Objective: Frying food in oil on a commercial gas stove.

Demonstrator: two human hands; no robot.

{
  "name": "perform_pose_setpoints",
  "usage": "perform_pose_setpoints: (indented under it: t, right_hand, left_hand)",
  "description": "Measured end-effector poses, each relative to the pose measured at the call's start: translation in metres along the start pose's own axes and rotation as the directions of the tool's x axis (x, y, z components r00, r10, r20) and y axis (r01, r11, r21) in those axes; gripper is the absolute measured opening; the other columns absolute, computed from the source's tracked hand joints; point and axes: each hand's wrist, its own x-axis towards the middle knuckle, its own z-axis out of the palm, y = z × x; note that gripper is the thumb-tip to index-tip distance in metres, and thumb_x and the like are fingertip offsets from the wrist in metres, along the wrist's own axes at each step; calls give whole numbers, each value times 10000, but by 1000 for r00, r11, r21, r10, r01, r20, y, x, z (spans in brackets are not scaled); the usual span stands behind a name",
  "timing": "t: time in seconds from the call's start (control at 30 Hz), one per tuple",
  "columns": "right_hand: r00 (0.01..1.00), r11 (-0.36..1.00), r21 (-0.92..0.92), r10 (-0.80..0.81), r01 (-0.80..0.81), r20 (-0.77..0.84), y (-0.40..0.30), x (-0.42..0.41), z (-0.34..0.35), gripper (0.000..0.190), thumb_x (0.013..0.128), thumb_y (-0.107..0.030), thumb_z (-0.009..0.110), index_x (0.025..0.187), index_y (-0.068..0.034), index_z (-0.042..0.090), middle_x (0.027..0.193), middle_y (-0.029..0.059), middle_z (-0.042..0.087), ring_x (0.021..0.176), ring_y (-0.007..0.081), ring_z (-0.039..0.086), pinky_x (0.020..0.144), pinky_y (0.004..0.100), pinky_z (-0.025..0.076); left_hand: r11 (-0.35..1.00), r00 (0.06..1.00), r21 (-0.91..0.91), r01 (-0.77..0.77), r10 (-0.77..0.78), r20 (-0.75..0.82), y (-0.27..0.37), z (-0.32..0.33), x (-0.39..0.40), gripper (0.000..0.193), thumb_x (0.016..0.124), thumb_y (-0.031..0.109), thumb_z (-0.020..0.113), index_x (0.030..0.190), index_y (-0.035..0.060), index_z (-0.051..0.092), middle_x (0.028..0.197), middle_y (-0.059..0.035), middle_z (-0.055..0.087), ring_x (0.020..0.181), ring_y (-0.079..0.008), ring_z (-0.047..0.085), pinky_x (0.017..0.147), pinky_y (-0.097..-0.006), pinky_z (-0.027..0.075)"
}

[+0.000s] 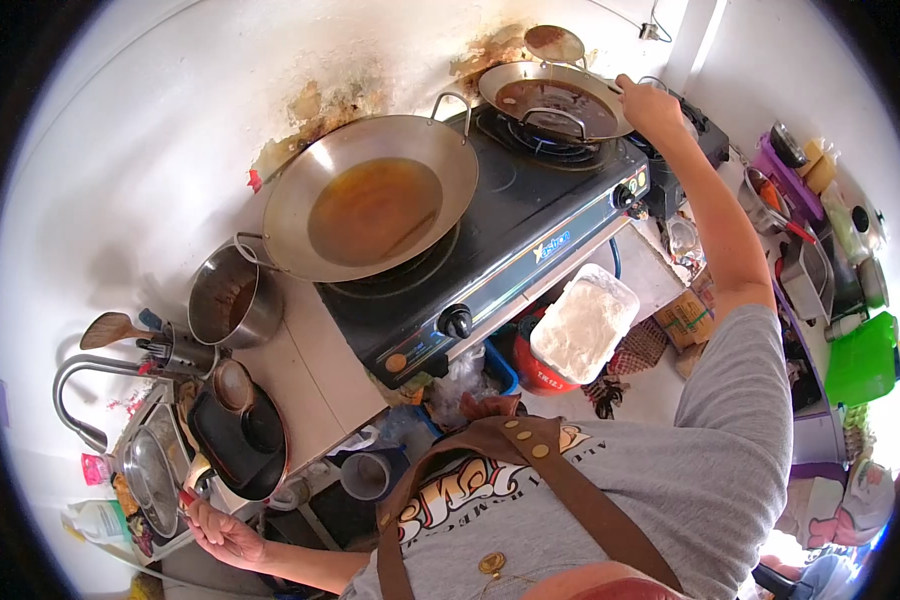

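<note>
My right hand [654, 111] is stretched out over the far wok [487, 88], which holds dark oil on a gas burner. Its fingers are closed around a thin handle that appears to belong to the round skimmer [554, 43] behind the wok. Down at the lower left, my left hand [225, 531] grips a red handle [187, 498] close to a clear lid [150, 480] by the sink. What that handle belongs to is unclear. A larger wok [289, 217] with amber oil sits on the near burner of the black gas stove [495, 217].
Left of the stove stand a steel pot [266, 322], a utensil holder [187, 352] and stacked black pans [232, 457]. Below the stove, a tub of white powder [585, 326] rests on a red container [532, 367]. A crowded shelf with a green box [862, 360] lines the right side.
</note>
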Motion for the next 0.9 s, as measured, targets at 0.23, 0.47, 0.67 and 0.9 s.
perform_pose_setpoints:
  t: [0.23, 0.47, 0.67, 0.9]
  right_hand:
    - [1000, 998, -55, -11, 11, -8, -2, -1, -9, 233, 808, -175, 424, 1031, -108, 440, 828, 160, 603, 780, 316, 598, 629, 429, 481]
    - [1000, 994, -104, -17, 18, 10, -1, 0, -11, 242, 845, -231, 438, 1059, -120, 425, 845, 142, 592, 808, 300, 584, 645, 419, 474]
    - [999, 987, -158, -35, 34, -1, 3, 0, -8, 220, 843, -219, 436, 1038, -118, 436, 837, 131, 592, 809, 288, 584, 638, 416, 473]
    - [997, 988, -149, -23, 33, 70, 3, 1, -17, 257, 835, -231, 429, 1074, -140, 458, 898, 115, 599, 826, 289, 580, 669, 411, 458]
  left_hand:
    - [999, 997, -43, -14, 11, -75, -15, 12, 4, 82, 895, 66, 324, 825, 36, 294, 642, -31, 300, 501, -93, 301, 477, -219, 286]
    - [999, 996, -23, -29, 27, -82, -14, 10, 3, 78, 896, 64, 318, 825, 39, 296, 639, -30, 300, 495, -93, 300, 474, -219, 284]
    - [999, 997, -12, -32, 31, -67, -8, 8, 1, 75, 890, 48, 315, 818, 40, 294, 637, -29, 301, 492, -95, 299, 474, -222, 297]
    - [999, 997, -15, -40, 39, -73, -4, 8, 0, 70, 889, 42, 305, 820, 40, 291, 653, -35, 307, 497, -96, 306, 467, -221, 302]
